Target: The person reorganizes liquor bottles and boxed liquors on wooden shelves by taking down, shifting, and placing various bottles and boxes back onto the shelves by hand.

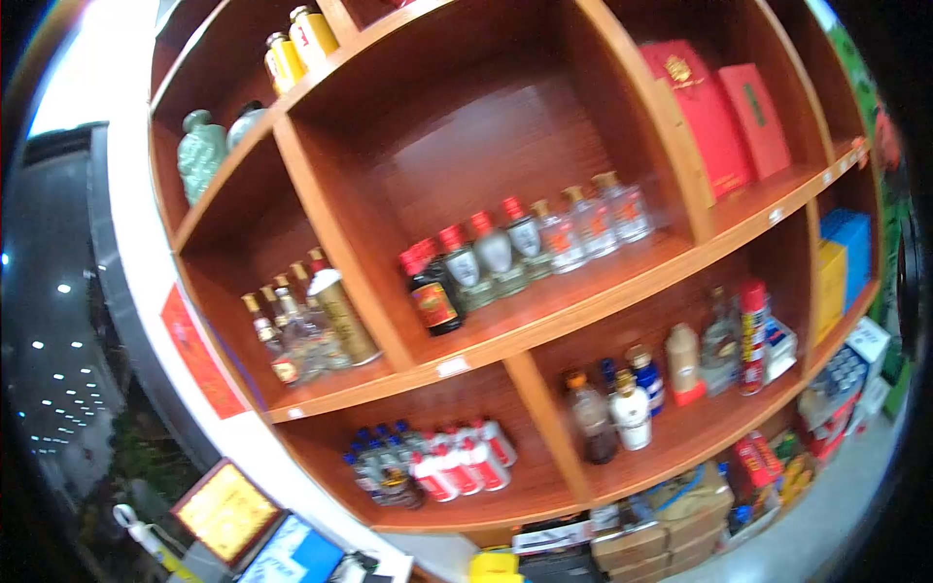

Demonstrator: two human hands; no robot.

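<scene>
Neither of my hands shows in the head view, so what they hold or touch is hidden. A wooden shelf unit (pixel 622 309) fills most of the picture and looks tilted. On its middle shelf stands a row of bottles: a dark bottle (pixel 433 302) with a red and gold label, red-capped bottles (pixel 495 255), and clear gold-capped bottles (pixel 590 228). Left of them, more clear bottles stand beside a gold cylinder (pixel 343 316). The shelf below holds small red-and-white bottles (pixel 465 466), a white bottle (pixel 631 416) and a red spray can (pixel 752 336).
Red boxes (pixel 702 126) stand at the upper right, a green jar (pixel 199 155) at the upper left. Cardboard boxes (pixel 671 534) are stacked under the unit. A framed yellow plaque (pixel 226 510) stands at the lower left, near a dark window (pixel 68 321).
</scene>
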